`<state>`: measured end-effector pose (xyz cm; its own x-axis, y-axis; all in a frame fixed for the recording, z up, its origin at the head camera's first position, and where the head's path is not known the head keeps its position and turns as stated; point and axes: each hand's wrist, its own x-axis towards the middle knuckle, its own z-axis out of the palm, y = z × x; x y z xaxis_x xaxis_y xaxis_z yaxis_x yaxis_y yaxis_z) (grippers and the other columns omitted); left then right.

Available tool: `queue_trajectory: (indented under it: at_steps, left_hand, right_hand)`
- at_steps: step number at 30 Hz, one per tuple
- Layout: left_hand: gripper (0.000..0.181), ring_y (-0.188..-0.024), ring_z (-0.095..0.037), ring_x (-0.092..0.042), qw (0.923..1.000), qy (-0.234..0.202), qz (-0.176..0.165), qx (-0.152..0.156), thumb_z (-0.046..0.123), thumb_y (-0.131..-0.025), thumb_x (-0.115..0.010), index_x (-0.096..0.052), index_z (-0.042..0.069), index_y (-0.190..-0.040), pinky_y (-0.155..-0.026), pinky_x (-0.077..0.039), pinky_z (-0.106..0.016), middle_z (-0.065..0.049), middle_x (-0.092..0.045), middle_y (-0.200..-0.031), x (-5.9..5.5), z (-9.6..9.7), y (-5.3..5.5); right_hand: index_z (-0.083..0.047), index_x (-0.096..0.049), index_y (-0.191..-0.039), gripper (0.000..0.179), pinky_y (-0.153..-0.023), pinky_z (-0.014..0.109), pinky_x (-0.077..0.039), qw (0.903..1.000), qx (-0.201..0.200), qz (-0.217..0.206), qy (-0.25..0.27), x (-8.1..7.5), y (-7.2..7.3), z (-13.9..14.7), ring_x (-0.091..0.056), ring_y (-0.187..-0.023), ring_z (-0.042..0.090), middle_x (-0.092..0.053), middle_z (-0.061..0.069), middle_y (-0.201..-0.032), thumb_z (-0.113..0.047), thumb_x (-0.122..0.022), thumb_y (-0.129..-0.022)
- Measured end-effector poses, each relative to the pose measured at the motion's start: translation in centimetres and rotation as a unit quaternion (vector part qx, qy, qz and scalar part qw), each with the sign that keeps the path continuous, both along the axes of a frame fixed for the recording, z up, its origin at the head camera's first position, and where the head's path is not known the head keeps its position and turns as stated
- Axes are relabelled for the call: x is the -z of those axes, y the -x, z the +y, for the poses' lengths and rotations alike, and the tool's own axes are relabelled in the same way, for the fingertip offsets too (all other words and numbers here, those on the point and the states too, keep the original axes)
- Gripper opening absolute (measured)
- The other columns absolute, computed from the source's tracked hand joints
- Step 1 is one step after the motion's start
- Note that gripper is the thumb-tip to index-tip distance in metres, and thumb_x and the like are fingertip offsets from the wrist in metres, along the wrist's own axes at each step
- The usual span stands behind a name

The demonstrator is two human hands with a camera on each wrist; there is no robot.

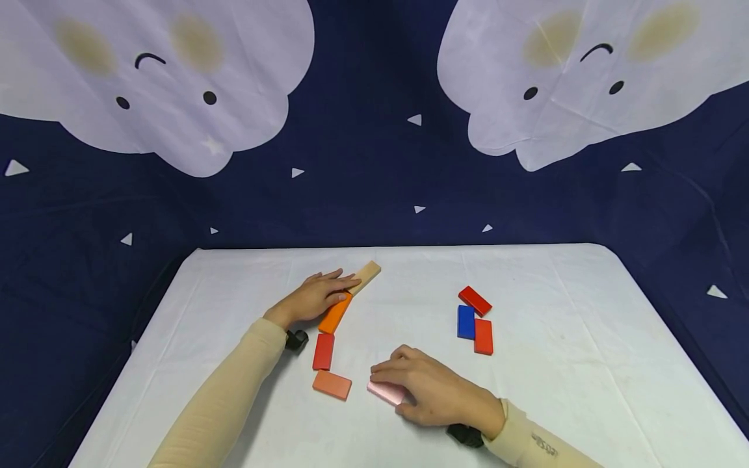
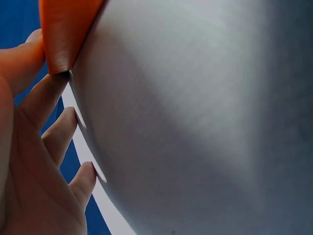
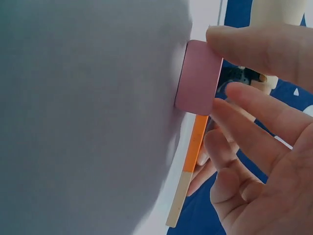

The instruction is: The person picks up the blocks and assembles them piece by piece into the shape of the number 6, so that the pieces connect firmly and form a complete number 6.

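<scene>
In the head view, my left hand [image 1: 311, 299] lies over the join of an orange block [image 1: 334, 316] and a plain wooden block [image 1: 368, 275], its fingers stretched out. The left wrist view shows the thumb and index finger at the end of the orange block [image 2: 67, 34]. My right hand [image 1: 437, 388] pinches a pink block [image 1: 385, 391] by its two ends, between thumb and fingers. In the right wrist view the pink block [image 3: 199, 78] lies low over the white cloth. A red block [image 1: 323, 351] and a salmon block [image 1: 331, 385] continue the row from the orange one.
To the right, a red block [image 1: 475, 301], a blue block [image 1: 465, 322] and an orange-red block [image 1: 484, 337] lie close together. The white-covered table [image 1: 544, 390] backs onto a dark blue cloth [image 1: 363, 162] with clouds and triangles.
</scene>
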<state>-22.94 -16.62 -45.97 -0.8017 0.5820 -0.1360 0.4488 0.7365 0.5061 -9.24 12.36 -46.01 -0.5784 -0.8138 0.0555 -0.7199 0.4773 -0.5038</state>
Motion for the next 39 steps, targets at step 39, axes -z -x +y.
queue_trajectory:
  at_steps: [39]
  left_hand:
    - [0.046, -0.151, -0.032, -0.024, 1.0000, 0.000, -0.004, 0.000, 0.024, -0.107, -0.048, -0.046, 0.021, -0.153, -0.121, -0.010, -0.059, -0.005, -0.040, -0.158, -0.3, 0.1, -0.2]
  right_hand:
    - [-0.005, -0.073, -0.106, 0.059, -0.068, 0.032, -0.047, 0.9712, 0.213, 0.074, -0.077, -1.1, -1.5, -2.8, -0.053, -0.075, 0.016, -0.065, 0.002, -0.082, -0.056, -0.080, -0.077]
